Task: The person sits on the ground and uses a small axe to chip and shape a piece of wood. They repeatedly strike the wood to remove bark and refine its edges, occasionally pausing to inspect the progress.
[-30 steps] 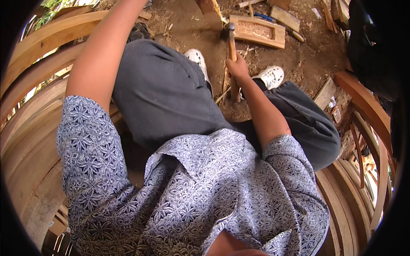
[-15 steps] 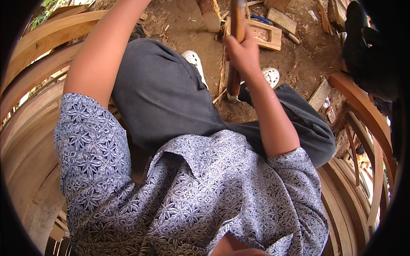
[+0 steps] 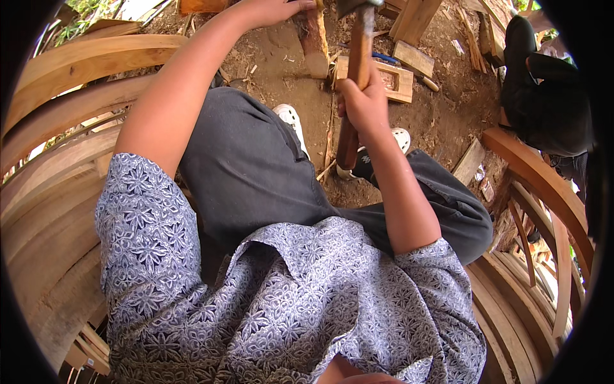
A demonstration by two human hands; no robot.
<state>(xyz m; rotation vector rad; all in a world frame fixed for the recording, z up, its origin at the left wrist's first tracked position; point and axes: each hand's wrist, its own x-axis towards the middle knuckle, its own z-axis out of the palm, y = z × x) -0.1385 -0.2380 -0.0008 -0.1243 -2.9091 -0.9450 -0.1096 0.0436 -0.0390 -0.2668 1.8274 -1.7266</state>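
Bare brown earth (image 3: 441,118) serves as the floor, littered with wood shavings and chips; on it lies a pale board (image 3: 396,82) with a rectangular recess; just beyond are a slender blue object (image 3: 385,58) and a wooden block (image 3: 414,59), a rounded wooden piece (image 3: 430,84) beside it; a loose plank (image 3: 470,161) lies farther right; white shoes (image 3: 292,125) rest nearer.

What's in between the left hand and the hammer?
In the head view, a piece of wood shows between the left hand and the hammer, which the right hand grips.
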